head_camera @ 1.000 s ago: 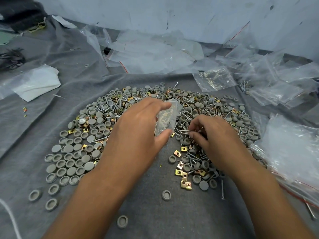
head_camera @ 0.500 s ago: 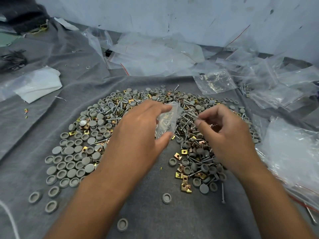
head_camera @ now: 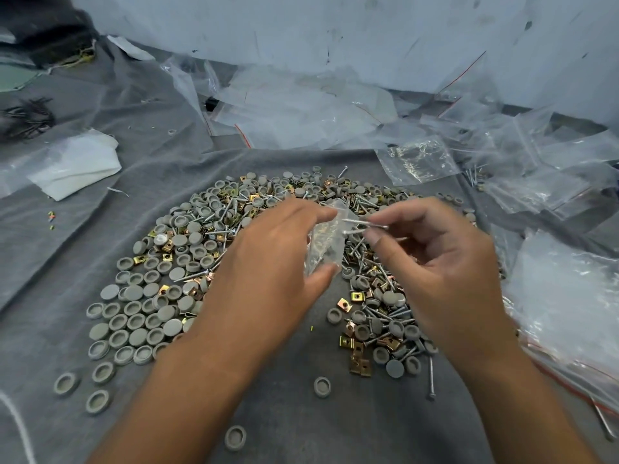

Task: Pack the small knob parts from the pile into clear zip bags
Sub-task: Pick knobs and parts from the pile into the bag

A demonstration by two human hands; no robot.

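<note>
While left hand (head_camera: pixel 268 262) grips zip bag (head_camera: pixel 326 242), contents blurred, right hand (head_camera: pixel 435 262) pinching screws (head_camera: pixel 360 226)

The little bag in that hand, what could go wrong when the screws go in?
The screws pinched in the right hand point at the little clear bag, whose mouth looks narrow, so they might miss and fall back into the pile. Their sharp tips might poke through the thin plastic. The left hand holds the bag only by its edges, so it could slip.
</note>
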